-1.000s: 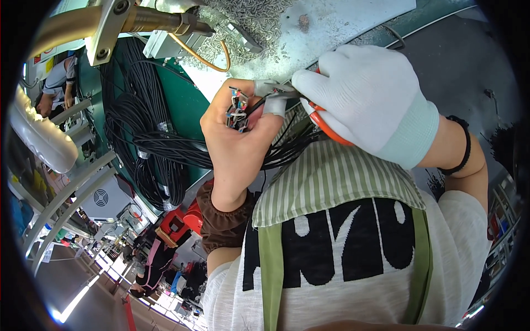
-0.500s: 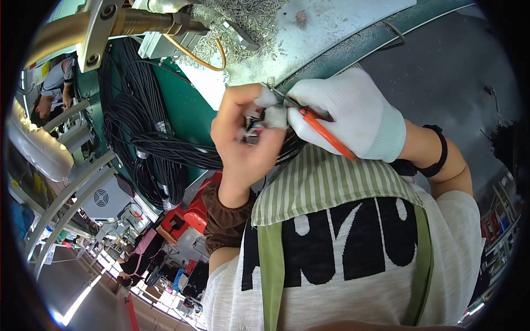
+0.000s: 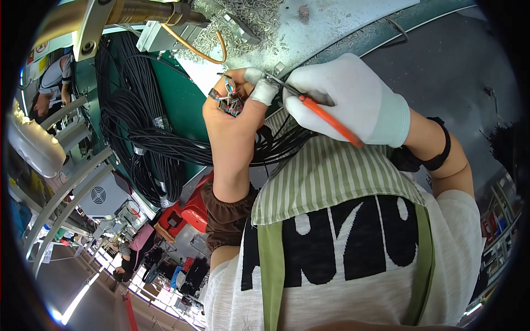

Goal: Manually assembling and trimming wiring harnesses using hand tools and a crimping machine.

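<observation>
Pliers (image 3: 331, 118) with orange handles lie in the gloved right grip (image 3: 342, 99), whose fingers are closed around them. Their metal nose meets the fingertips of the left grip (image 3: 234, 124), near the table's near edge; whether the jaws bite on anything there is too small to tell. The left grip is bare except for 2 fingertips in whitish covers (image 3: 265, 92), and it is clenched on a cluster of wire ends (image 3: 227, 98) with small metal tips and red, blue and white bits.

Black cables (image 3: 130, 88) lie coiled along the left part of the green table (image 3: 179, 105); a thick strand of them runs over the near edge, behind the left wrist, toward the striped apron (image 3: 331, 176). Toward the table's far edge, small metal scraps (image 3: 251, 22) are heaped on a pale board (image 3: 342, 19). A bent, copper-coloured tube (image 3: 212, 59) hangs above that board's left edge.
</observation>
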Demonstrator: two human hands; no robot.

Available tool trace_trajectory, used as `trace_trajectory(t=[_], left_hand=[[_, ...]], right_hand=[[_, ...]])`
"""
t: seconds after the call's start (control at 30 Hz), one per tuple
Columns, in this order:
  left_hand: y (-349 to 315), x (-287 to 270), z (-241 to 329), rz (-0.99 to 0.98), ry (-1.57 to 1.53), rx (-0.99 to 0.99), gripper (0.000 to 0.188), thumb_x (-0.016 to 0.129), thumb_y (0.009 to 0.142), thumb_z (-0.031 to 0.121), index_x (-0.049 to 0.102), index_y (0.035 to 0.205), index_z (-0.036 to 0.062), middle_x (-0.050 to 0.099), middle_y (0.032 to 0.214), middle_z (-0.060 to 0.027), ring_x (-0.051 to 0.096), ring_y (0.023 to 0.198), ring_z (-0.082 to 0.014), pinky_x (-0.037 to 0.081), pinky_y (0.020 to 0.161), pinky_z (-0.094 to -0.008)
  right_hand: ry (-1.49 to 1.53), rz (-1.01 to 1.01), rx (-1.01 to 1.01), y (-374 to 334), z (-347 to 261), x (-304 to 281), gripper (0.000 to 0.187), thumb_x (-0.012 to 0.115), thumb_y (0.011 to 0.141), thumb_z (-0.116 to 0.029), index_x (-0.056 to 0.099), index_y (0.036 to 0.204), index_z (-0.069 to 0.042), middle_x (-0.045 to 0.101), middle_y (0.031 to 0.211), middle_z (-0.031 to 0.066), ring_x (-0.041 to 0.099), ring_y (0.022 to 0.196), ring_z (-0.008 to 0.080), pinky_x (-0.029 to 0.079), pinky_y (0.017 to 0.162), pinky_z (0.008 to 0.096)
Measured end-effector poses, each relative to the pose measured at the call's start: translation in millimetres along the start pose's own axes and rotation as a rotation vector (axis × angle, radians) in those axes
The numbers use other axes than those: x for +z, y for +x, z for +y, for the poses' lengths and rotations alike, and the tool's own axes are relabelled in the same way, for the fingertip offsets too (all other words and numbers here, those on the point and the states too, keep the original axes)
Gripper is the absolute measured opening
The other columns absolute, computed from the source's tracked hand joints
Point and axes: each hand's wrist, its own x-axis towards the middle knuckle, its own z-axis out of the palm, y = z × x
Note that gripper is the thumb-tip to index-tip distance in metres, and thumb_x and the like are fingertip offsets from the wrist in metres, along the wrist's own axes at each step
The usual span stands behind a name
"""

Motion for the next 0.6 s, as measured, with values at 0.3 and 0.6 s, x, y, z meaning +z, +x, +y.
trace_trajectory(t=[0.3,0.6], left_hand=[[38.9,-42.0,-16.0,-0.143,-0.416,-0.189,0.012,0.065,0.085,0.007,0.057,0.094,0.0028,0.046,0.067,0.006,0.035,0.051,-0.0021,0.025,0.044,-0.0178],[90.3,-41.1,-6.2,-0.235,-0.266,-0.145,0.026,0.073,0.082,0.021,0.055,0.089,0.0046,0.045,0.062,0.0043,0.034,0.048,-0.003,0.025,0.042,-0.0187]], right_hand=[[0.066,0.114,0.059,26.3,32.1,-18.6,0.022,0.06,0.086,-0.024,0.06,0.079,-0.003,0.05,0.054,0.0044,0.053,0.047,0.0142,0.04,0.046,0.0266],[0.309,0.009,-0.054,86.0,33.5,-24.5,0.022,0.06,0.088,-0.018,0.058,0.076,-0.001,0.056,0.056,0.0082,0.057,0.045,0.0168,0.043,0.041,0.0298]])
